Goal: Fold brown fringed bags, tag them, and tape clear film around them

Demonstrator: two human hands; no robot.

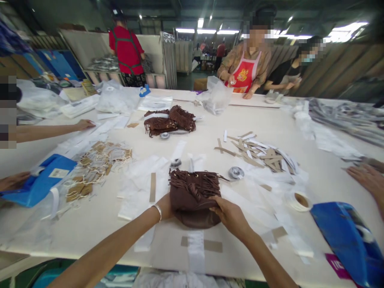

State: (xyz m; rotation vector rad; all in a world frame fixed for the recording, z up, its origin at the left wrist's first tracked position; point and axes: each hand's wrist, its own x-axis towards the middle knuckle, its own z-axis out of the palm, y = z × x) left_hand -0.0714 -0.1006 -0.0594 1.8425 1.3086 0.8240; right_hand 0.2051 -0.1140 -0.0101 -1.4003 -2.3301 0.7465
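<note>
A dark brown fringed bag with metal eyelets is in front of me, between both hands. My right hand grips its right side, thumb and fingers closed on the brown material. My left hand, with a bracelet at the wrist, holds the bag's left side; its fingers are hidden behind the bag. Just beyond the bag's fringe are a white strip and a small dark roll. Another grey coil lies to the right. Below the bag, a white strip crosses a brown paper strip.
Fringed brown bags lie farther back. Tags with strings are piled left, paper strips right. A white tape roll and blue dispensers flank me. Co-workers' hands reach in from both sides; several people stand beyond.
</note>
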